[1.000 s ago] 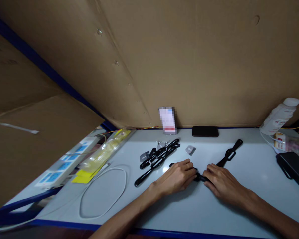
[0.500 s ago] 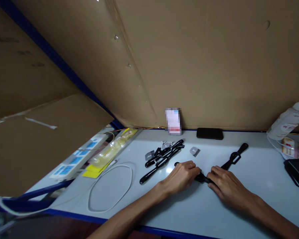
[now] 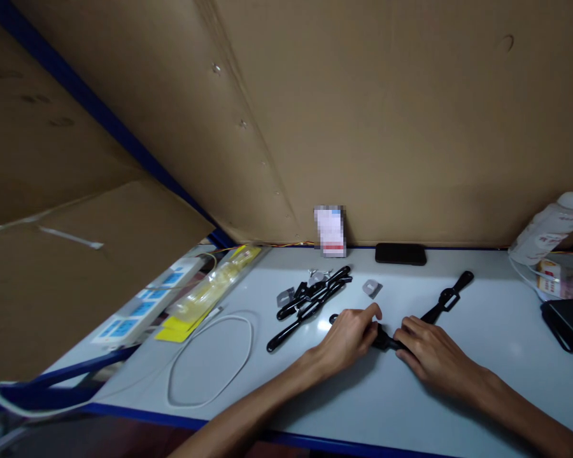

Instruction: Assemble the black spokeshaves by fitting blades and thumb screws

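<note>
A black spokeshave (image 3: pixel 382 340) lies across both hands low over the white table, its left handle end showing beyond my left hand (image 3: pixel 352 332). That hand is closed around its left-middle part, with the index finger bent and raised; what lies under the fingers is hidden. My right hand (image 3: pixel 424 346) wraps round the right handle. Just behind the right hand lies another spokeshave (image 3: pixel 446 299). Further left, more black spokeshaves (image 3: pixel 310 312) lie in a pile with small black parts, screws (image 3: pixel 312 273) and a grey blade (image 3: pixel 285 297). One slotted blade (image 3: pixel 372 288) lies apart.
A dark phone (image 3: pixel 400 254) and an upright card (image 3: pixel 331 231) are by the cardboard wall (image 3: pixel 410 127). On the left are a white cable (image 3: pixel 251 343), a yellow-backed plastic package (image 3: pixel 210 292) and a power strip (image 3: pixel 146 305). A bottle (image 3: pixel 547 232) and a black case (image 3: pixel 568 327) stand right.
My left index finger has lifted and bent away from the spokeshave, and the left hand has turned slightly. The right hand keeps its hold. The view has shifted a little.
</note>
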Tool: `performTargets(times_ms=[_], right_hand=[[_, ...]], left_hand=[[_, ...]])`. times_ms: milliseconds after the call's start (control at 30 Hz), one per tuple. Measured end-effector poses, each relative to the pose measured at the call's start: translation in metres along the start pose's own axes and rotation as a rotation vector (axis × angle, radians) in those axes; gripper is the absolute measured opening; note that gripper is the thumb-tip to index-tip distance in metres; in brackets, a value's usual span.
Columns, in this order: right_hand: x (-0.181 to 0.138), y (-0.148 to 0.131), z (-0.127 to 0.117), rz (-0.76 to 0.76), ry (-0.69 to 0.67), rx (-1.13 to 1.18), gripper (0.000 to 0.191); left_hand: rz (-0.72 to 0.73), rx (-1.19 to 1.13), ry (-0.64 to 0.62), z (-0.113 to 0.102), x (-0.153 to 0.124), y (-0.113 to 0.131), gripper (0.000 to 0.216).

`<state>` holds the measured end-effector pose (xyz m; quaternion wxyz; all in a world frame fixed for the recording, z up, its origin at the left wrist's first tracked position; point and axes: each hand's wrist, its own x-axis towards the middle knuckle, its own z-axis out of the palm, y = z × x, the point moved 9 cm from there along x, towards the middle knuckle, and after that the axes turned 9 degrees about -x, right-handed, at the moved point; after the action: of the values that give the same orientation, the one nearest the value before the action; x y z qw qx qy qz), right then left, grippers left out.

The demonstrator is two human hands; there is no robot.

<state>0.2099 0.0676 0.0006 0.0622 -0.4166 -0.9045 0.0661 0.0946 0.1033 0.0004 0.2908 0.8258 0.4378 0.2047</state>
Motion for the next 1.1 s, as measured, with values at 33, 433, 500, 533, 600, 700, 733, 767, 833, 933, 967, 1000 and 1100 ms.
performTargets(times_ms=[33, 433, 500, 533, 600, 700, 733, 767, 833, 933, 967, 1000, 1100], right_hand=[[0.000, 0.000, 0.000, 0.003, 0.004, -0.002, 0.005], [0.000, -0.001, 0.000, 0.002, -0.004, -0.030, 0.004], [0.001, -0.001, 0.000, 0.002, 0.000, -0.031, 0.004], [0.001, -0.001, 0.000, 0.001, 0.003, -0.030, 0.004], [0.001, -0.002, -0.001, -0.001, 0.008, -0.032, 0.004], [0.000, -0.003, -0.002, -0.007, 0.011, -0.035, 0.003], [0.000, -0.003, -0.002, -0.009, 0.013, -0.036, 0.003], [0.000, -0.003, -0.002, -0.011, 0.017, -0.036, 0.003], [0.000, -0.003, -0.002, -0.011, 0.023, -0.041, 0.004], [0.000, -0.002, -0.001, -0.007, 0.005, -0.049, 0.004], [0.000, -0.002, 0.000, -0.004, -0.003, -0.050, 0.004], [0.000, -0.003, 0.000, -0.003, -0.010, -0.049, 0.004], [0.001, -0.003, 0.000, 0.003, -0.011, -0.044, 0.004]], left_hand=[[0.002, -0.044, -0.008, -0.003, 0.000, 0.000, 0.018], [0.230, -0.006, -0.172, -0.009, -0.007, 0.020, 0.024], [0.248, 0.023, -0.189, -0.006, -0.008, 0.021, 0.017], [0.247, 0.032, -0.179, -0.006, -0.008, 0.020, 0.014], [0.225, 0.043, -0.139, -0.006, -0.006, 0.017, 0.014], [0.170, 0.017, -0.067, -0.004, -0.003, 0.011, 0.014], [0.158, 0.010, -0.044, -0.004, -0.003, 0.009, 0.013], [0.154, 0.011, -0.024, -0.003, -0.003, 0.008, 0.013], [0.169, 0.039, -0.001, -0.002, -0.004, 0.008, 0.015], [0.219, 0.104, -0.002, 0.000, -0.006, 0.011, 0.021], [0.238, 0.128, -0.005, 0.000, -0.006, 0.012, 0.023], [0.258, 0.157, -0.007, 0.000, -0.007, 0.014, 0.024], [0.321, 0.217, -0.041, 0.001, -0.009, 0.020, 0.026]])
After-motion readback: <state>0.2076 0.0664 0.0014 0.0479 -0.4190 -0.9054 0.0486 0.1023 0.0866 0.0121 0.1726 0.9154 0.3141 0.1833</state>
